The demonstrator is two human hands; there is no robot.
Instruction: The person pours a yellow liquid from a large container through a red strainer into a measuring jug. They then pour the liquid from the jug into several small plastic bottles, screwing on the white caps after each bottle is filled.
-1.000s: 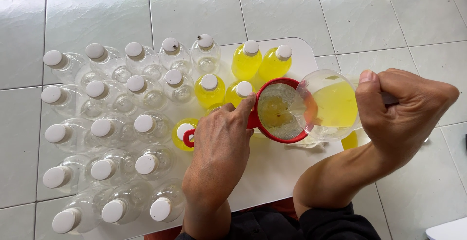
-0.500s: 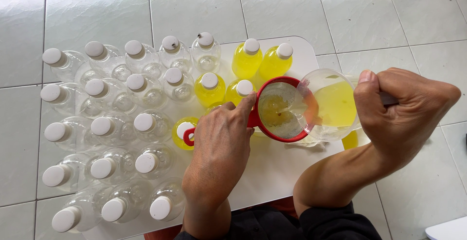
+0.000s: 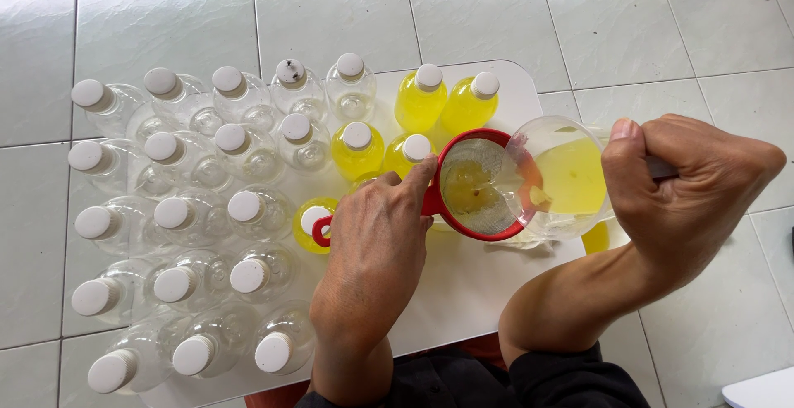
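A: In the head view, your right hand (image 3: 686,189) grips the handle of the clear jug (image 3: 558,178), fingers curled tight around it, tilted over the red funnel (image 3: 480,184) at centre frame. Yellow liquid pools in the funnel.

B: And your left hand (image 3: 376,242)?

A: Its fingertips press the funnel's rim, steadying it on a bottle hidden beneath.

B: Anything different from half a second back?

A: Barely. Jug, funnel and both hands sit as before; the pour simply continues. Capped bottles (image 3: 178,209) fill the left of the white table (image 3: 463,292).
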